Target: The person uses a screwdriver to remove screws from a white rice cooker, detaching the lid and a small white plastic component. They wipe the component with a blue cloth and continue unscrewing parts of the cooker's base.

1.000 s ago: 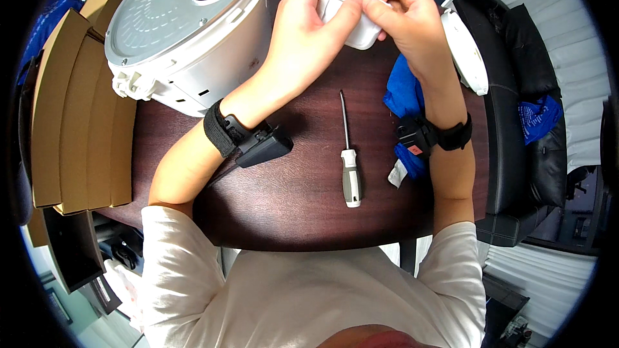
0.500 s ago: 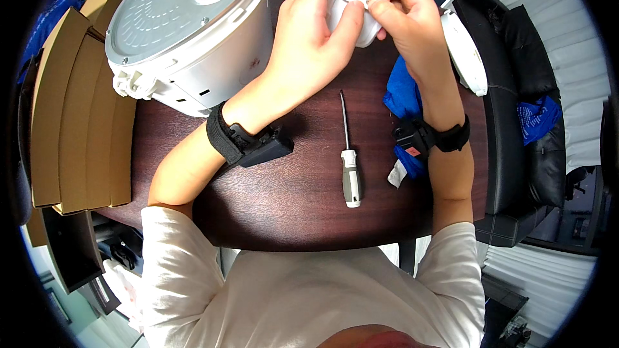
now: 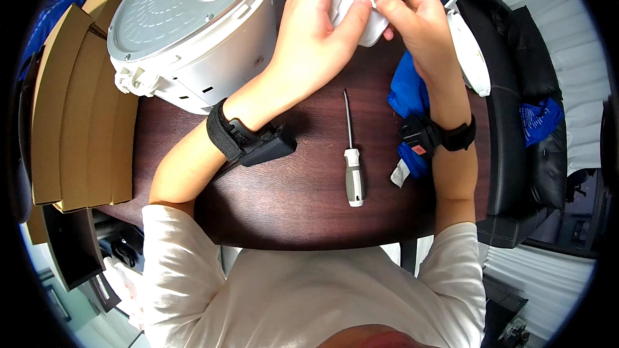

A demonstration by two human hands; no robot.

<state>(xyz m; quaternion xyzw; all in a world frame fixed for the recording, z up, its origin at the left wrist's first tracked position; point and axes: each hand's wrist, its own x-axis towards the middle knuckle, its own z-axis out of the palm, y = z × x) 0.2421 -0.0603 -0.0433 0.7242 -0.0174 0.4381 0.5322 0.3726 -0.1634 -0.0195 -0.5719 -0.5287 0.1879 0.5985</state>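
Observation:
At the far edge of the table, both my hands hold one white plastic part [image 3: 373,31] with rounded corners. My left hand [image 3: 316,35] grips it from the left, thumb laid across its face. From the other side my right hand [image 3: 422,22] pinches a small raised square piece of it between thumb and fingers. The fingers hide much of its shape. Left of my hands stands a large white round appliance housing [image 3: 213,64], topped by a grey metal disc with a dark round hole. A grey-and-white screwdriver [image 3: 354,180] lies between my forearms, tip pointing away.
A blue cloth [image 3: 406,90] lies under my right forearm on the dark wooden table [image 3: 309,200]. Beyond that forearm is a curved white part [image 3: 469,51]. Brown cardboard boxes [image 3: 80,109] stand at the left, a black sofa [image 3: 509,109] at the right.
My hands and the white part have shifted slightly right in the view, as have the housing and screwdriver. Both hands keep their hold on the part.

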